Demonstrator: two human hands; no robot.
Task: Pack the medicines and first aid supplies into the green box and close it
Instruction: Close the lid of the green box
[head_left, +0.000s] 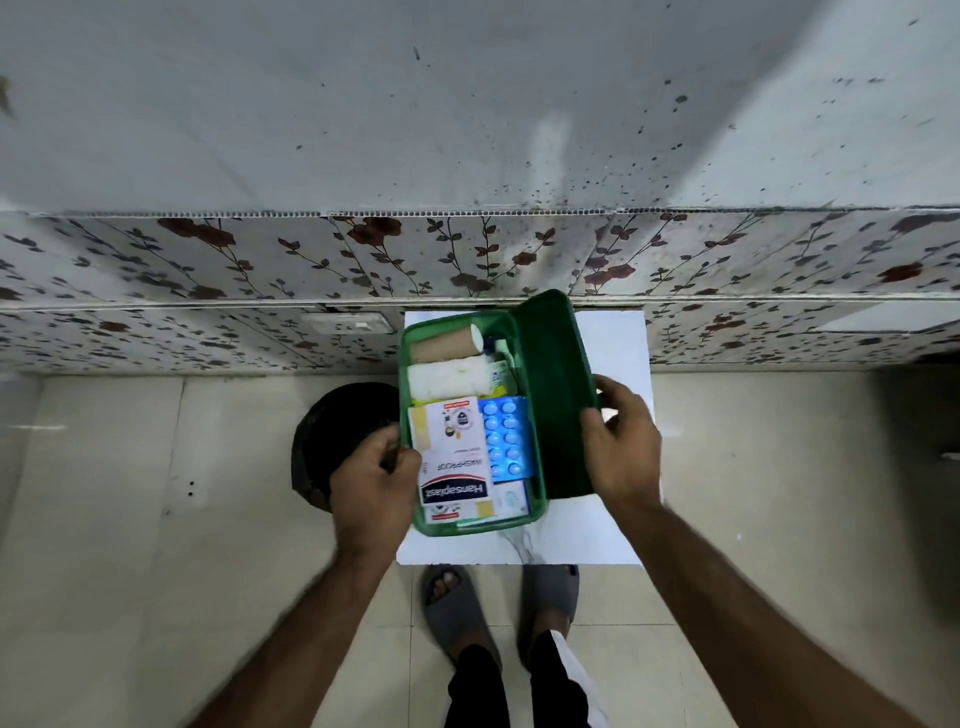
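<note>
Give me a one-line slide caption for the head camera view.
Left hand steadies the packed green box while the right hand grips its raised lid.

From my feed I can read "Hansaplast" and "WASHPROOF" upside down on the white plaster box (453, 457); other print on it is too small.

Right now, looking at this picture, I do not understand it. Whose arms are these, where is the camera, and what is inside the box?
There is no machine. A person wears a camera on the head, looking down, so you see their own arms and feet. The green box stands open on a small white table. Inside lie a brown bandage roll, a white roll, a plaster packet and a blue pill strip. The left hand steadies the box's side; the right hand holds the raised lid.
</note>
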